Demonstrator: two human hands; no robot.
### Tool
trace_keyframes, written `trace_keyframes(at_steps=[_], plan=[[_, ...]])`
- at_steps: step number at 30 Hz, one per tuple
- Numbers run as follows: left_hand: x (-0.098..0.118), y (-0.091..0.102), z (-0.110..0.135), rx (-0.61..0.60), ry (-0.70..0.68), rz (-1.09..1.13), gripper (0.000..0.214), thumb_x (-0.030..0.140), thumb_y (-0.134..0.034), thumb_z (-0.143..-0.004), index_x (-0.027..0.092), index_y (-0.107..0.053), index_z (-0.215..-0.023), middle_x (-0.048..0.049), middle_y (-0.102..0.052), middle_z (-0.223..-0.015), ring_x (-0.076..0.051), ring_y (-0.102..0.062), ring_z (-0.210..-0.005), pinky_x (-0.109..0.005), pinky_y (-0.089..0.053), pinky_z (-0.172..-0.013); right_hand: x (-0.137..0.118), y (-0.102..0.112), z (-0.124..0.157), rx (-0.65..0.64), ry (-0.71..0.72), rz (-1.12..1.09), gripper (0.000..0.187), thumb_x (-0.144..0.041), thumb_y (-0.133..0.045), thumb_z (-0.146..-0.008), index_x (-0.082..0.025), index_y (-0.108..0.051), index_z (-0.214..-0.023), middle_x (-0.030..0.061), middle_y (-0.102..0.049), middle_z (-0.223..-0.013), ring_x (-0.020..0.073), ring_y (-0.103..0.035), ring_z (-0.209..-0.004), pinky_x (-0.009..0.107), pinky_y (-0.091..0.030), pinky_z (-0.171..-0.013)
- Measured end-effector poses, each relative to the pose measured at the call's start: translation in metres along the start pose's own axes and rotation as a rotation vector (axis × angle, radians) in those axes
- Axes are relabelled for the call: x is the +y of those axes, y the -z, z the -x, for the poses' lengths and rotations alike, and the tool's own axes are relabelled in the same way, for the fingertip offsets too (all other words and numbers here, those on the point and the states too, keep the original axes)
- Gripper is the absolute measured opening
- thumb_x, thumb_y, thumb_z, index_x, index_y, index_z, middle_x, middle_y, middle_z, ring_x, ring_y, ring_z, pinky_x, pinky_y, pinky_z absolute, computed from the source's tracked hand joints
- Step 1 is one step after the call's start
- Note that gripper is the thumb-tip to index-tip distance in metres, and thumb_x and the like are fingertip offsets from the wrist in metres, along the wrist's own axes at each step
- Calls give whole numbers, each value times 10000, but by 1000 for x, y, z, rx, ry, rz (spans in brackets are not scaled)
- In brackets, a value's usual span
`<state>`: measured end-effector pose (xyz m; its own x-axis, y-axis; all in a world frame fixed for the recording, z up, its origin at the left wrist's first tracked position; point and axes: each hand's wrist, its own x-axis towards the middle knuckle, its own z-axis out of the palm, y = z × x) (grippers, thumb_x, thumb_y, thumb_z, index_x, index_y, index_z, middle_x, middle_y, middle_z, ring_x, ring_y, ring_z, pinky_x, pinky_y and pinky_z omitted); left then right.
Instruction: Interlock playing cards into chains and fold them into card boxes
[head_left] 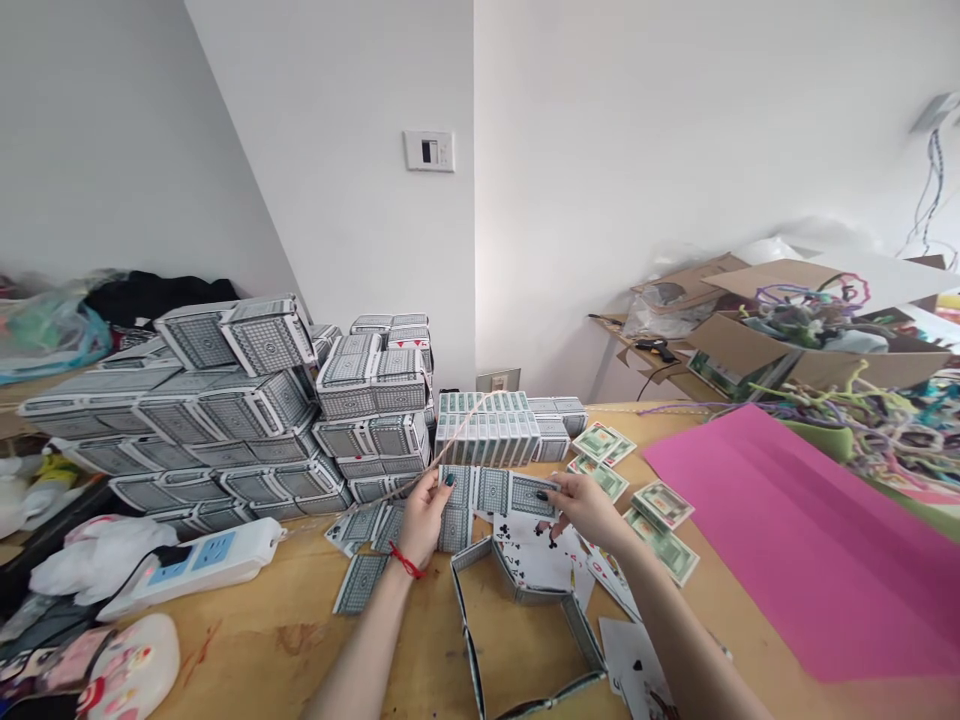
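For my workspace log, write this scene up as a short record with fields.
Left hand: holds the left end of a row of grey patterned paper playing cards
Right hand: pinches the row's right end
Nearer the viewer: angular open frame of grey patterned cards
Left: stacked grey patterned blocks
Right: flat bright pink sheet
Surface: light brown wooden table

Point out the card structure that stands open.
The hollow card frame nearest the camera: bare tabletop shows inside its thin walls, whereas the stacked card blocks on the left look closed.
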<state>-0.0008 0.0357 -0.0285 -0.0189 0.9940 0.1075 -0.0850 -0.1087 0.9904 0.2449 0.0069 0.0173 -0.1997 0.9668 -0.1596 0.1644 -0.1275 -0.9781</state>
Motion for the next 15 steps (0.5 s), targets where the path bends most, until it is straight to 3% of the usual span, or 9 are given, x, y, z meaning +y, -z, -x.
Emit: trace_keyframes(at_steps=[7, 15], plan=[[-3, 1, -1, -22, 27, 4, 285, 380, -609, -690, 174, -605, -887, -31, -663, -837, -177, -587, -777, -264, -430, -723, 0, 1, 1, 34, 7, 168, 187, -291, -474, -761, -169, -615, -739, -1, -623, -474, 179, -615, -405, 227, -416, -350], [2, 0, 2, -94, 38, 3, 305, 384, -603, -699, 179, -606, -925, -33, -661, -863, -180, -585, -794, -271, -437, -731, -9, -7, 5, 49, 6, 280, 207, -226, -423, -761, -163, -615, -716, -8, -595, -427, 142, -572, -352, 177, -339, -293]])
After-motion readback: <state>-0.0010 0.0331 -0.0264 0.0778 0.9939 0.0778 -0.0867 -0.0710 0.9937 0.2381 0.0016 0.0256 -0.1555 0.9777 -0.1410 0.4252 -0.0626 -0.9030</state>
